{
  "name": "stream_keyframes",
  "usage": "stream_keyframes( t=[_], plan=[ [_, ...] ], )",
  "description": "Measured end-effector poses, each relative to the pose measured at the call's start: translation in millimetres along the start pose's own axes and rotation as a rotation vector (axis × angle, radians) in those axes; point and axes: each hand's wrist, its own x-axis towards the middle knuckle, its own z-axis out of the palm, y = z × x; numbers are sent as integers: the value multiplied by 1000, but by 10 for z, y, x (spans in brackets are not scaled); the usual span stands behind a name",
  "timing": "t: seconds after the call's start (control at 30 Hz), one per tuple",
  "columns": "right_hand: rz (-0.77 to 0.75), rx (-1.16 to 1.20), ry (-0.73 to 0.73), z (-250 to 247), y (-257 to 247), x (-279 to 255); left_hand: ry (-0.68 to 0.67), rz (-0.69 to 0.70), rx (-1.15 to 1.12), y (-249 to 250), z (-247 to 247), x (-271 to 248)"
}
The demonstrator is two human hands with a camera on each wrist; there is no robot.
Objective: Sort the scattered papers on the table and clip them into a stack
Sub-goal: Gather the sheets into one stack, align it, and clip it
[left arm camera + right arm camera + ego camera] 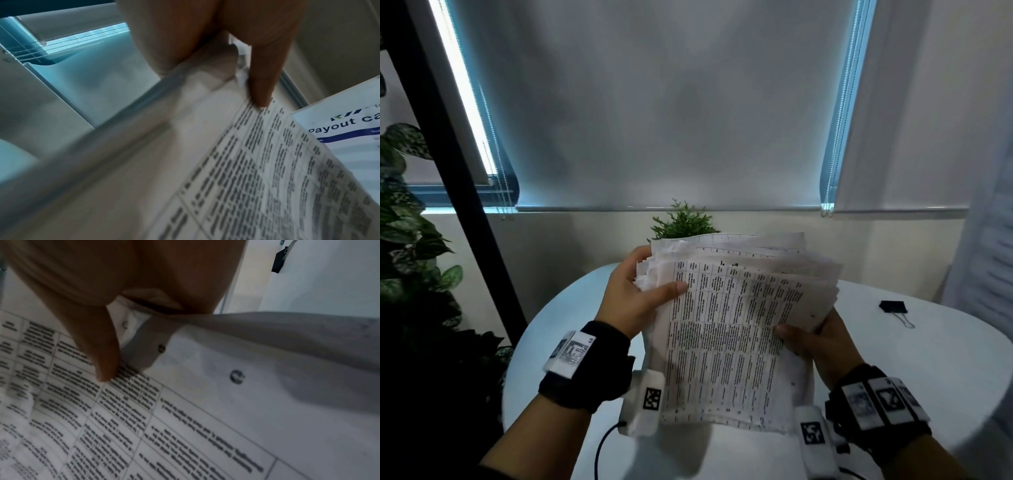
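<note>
Hands grip one loose bundle of papers (pixel 736 329) above the white table (pixel 893 359), with the sheets fanned and their edges uneven. The left hand (pixel 633 301) holds the upper left corner of the bundle: its thumb (pixel 265 78) lies flat across the printed top sheet, and its fingers curl behind the sheets, so the hand is closed around the paper. The right hand (pixel 815 339) holds the right edge lower down: its thumb (pixel 100 350) presses on the top sheet and its fingers wrap underneath, also closed on the paper. The top sheet carries a printed table of many narrow columns of dense text; the text is too blurred to read in any view. Round punched holes show along the margin of the sheets near the right thumb in the right wrist view. In the left wrist view a separate white sign (pixel 349 129) with a blue band shows partial wording, "Payout Ca", cut off at the frame edge. One black binder clip (pixel 893 307) lies on the table to the right, well apart from both hands and untouched. One small green plant (pixel 683 222) stands behind the bundle at the far side of the table. A larger leafy plant (pixel 410 219) fills the left edge of the head view. Each wrist bears one black strap with white marker tags.
</note>
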Motion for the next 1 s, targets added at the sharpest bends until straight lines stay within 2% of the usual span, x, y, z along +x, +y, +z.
stream_keyframes(
  t=[0.1,0.2,0.3,0.4,0.53,0.7,0.77,0.9,1.0],
  plan=[
    [-44,-10,1,30,-30,-2,65,18,-51,-31,33,-33],
    [-120,19,-16,32,-167,77,33,27,-64,-49,20,-19],
    [-199,31,-23,74,-290,165,52,-12,-92,-93,6,16],
    [-227,71,41,143,-305,141,75,-60,-117,-168,21,-20],
    [-186,99,38,106,-287,119,-29,-125,-72,-329,60,-172],
    [97,8,47,62,34,-35,-13,-192,-38,-603,102,-368],
    [85,-45,44,123,82,-129,-2,-186,-17,-604,137,-381],
    [-22,-28,70,261,-106,19,118,-105,11,-453,199,-259],
    [-61,-65,13,212,-217,152,88,-75,-30,-394,83,-187]
  ],
)
